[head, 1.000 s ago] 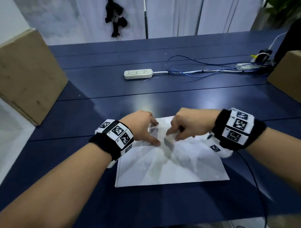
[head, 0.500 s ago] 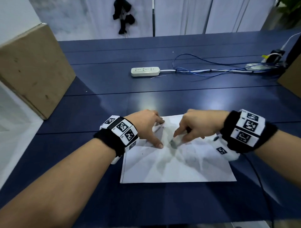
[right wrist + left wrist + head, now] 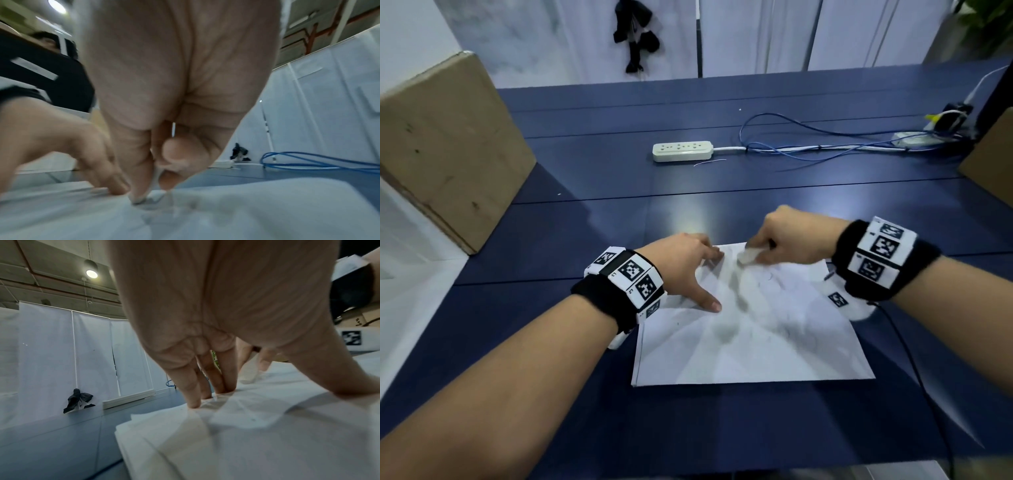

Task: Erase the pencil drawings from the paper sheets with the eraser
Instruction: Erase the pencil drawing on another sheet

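A stack of white paper sheets (image 3: 753,342) lies on the dark blue table, with faint pencil marks (image 3: 768,278) near its upper middle. My left hand (image 3: 685,270) presses flat on the sheets' upper left part, fingers spread and straight (image 3: 193,394). My right hand (image 3: 784,243) pinches a small white eraser (image 3: 748,256) and holds its tip on the paper near the far edge. In the right wrist view the eraser (image 3: 156,197) shows between thumb and finger, touching the paper (image 3: 246,211). In the left wrist view the eraser (image 3: 249,373) stands just beyond my left fingers.
A white power strip (image 3: 682,151) with blue and white cables (image 3: 825,144) lies further back on the table (image 3: 551,394). Cardboard boxes stand at the left (image 3: 445,147) and right (image 3: 993,164) edges. A black cable (image 3: 914,370) trails from my right wrist.
My right hand has moved the eraser away from me, from the sheet's middle up to its far edge. The left hand stays pressed on the paper.
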The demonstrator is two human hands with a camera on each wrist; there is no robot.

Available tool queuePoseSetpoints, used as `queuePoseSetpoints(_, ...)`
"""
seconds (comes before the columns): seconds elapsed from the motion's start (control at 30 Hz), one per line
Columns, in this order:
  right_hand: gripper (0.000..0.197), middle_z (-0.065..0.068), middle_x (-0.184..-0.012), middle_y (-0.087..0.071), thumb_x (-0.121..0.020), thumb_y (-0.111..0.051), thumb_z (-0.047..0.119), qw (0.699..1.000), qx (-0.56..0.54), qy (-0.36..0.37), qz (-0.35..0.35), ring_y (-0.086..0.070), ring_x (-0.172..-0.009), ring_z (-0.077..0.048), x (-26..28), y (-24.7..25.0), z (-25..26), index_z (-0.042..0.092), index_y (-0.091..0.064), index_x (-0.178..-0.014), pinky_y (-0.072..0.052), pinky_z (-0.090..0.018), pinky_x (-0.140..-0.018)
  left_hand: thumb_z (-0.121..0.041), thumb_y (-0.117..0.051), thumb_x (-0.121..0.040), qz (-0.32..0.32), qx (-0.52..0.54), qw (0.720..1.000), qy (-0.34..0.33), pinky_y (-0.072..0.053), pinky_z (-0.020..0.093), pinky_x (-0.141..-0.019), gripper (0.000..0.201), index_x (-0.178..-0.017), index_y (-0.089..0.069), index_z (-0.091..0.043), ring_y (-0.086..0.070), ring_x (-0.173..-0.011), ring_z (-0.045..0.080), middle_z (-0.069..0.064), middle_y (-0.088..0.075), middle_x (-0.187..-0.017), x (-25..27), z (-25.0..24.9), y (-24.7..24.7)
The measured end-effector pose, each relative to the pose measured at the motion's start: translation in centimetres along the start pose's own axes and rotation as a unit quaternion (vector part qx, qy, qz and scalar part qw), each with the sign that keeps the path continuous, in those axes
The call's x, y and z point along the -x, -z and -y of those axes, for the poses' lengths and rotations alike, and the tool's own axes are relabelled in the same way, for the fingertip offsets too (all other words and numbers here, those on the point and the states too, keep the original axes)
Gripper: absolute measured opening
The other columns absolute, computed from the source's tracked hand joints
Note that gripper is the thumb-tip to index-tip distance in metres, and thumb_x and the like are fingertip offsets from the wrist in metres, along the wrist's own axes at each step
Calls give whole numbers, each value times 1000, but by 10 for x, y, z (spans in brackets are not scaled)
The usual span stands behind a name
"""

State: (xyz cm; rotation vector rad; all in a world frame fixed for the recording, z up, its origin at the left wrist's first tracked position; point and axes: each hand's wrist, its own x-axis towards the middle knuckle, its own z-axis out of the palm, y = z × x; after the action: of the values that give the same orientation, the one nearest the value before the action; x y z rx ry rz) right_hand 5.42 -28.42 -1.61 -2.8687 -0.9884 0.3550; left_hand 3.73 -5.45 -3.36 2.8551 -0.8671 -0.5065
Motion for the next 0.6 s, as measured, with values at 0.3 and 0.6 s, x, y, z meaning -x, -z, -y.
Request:
queuePoseSetpoints(0.3,34,-1,-70,-70,-80,-72,43,976,-149,35,157,-61,-55,-27,26,-4,19,36,-75,-113,-47,-16,-46,-63,-80,-65,-6,6,1000,-2,-44,32,-99,98,-146,-45,-22,-50,-120,15,-7,-49,-131,2,3,-5)
queuePoseSetpoints(0.6,27,9,-63,-56,-88,-71,32,999,-14,-33,3,-51,-61,-11,7,3,-3,29,-74,-115,-34,-15,-55,-62,-80,-66,0,5,1000,0,-45,32,-98,91,-142,-49,-23,-51,-117,16,-6,-49,-129,2,1,-4)
